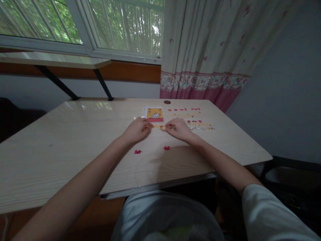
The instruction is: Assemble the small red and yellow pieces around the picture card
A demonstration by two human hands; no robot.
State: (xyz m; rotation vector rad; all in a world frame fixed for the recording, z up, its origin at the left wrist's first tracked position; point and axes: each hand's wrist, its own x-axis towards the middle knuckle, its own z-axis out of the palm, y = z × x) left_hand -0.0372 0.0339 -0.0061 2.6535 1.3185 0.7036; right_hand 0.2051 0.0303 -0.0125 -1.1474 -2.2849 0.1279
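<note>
Left hand (136,130): thumb and fingers pinch the left end of a yellow jigsaw strip (157,126) | Right hand (179,129): pinches the strip's right end | Strip: over the wood-grain desk (87,130), just nearside of the cartoon picture card (155,114) | Nearer the person: 2 red jigsaw pieces (137,152), apart | Right: loose pieces (200,121) in rows

The left hand (138,129) and right hand (179,129) bring their fingertips to yellow puzzle pieces (157,126) on the table (75,140), just below a picture card (155,114). 2 red pieces (137,152) lie nearer the person; beyond the table hangs a curtain (200,50) beside a window (125,26).
</note>
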